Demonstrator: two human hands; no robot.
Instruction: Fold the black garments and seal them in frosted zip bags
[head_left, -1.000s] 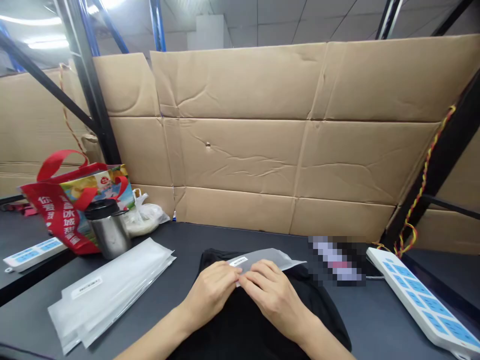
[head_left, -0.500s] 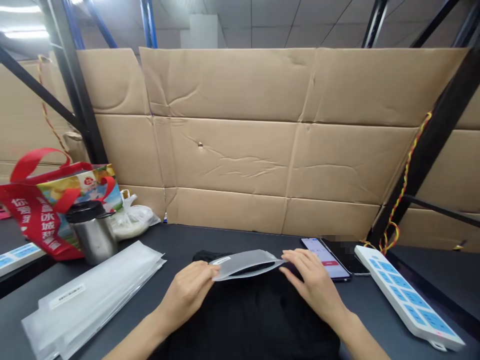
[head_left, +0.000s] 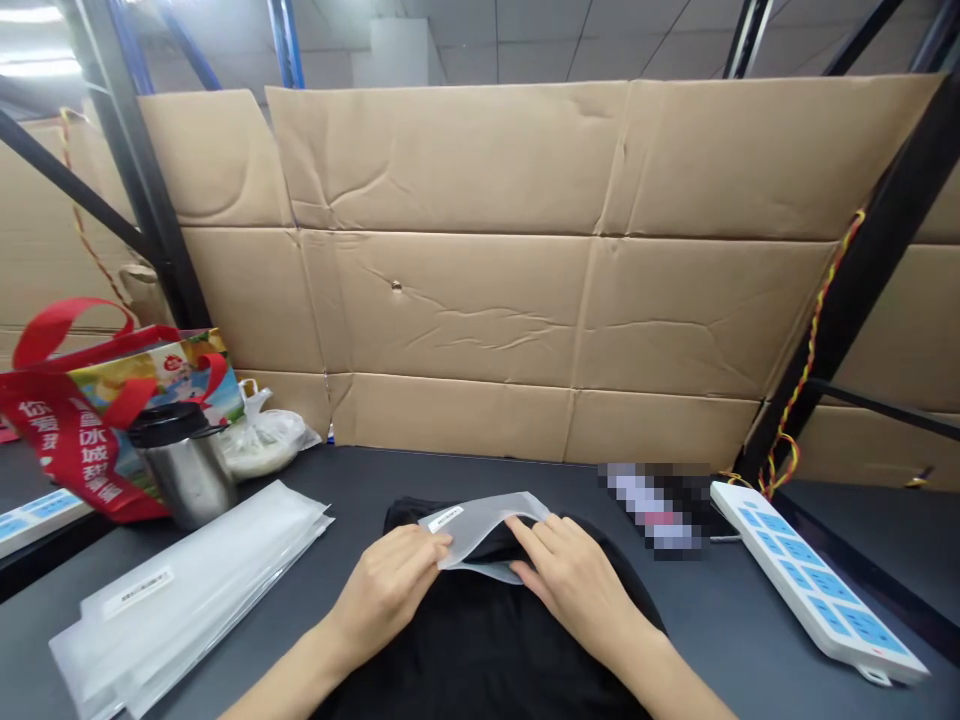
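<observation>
A frosted plastic bag (head_left: 487, 515) with a small barcode label is held over a folded black garment (head_left: 480, 650) in front of me. My left hand (head_left: 394, 580) pinches the bag's left end, next to the label. At the right end, my right hand (head_left: 570, 570) holds the bag's gaping mouth, with the index finger at the upper lip and the thumb by the lower one. Dark cloth shows through the gap. To the left lies a stack of similar frosted bags (head_left: 202, 590), the top one with a barcode label.
A steel cup (head_left: 187, 475) with a black lid, a red carrier bag (head_left: 67, 440) and a knotted white plastic bag (head_left: 266, 440) stand at left. A power strip (head_left: 817, 585) and a blurred phone (head_left: 652, 510) lie at right. Cardboard (head_left: 465, 300) walls the back.
My right hand has moved left and slightly down from the bag's right corner to its mouth. The mouth gapes wider, and the bag is bent more. My left hand has shifted slightly right.
</observation>
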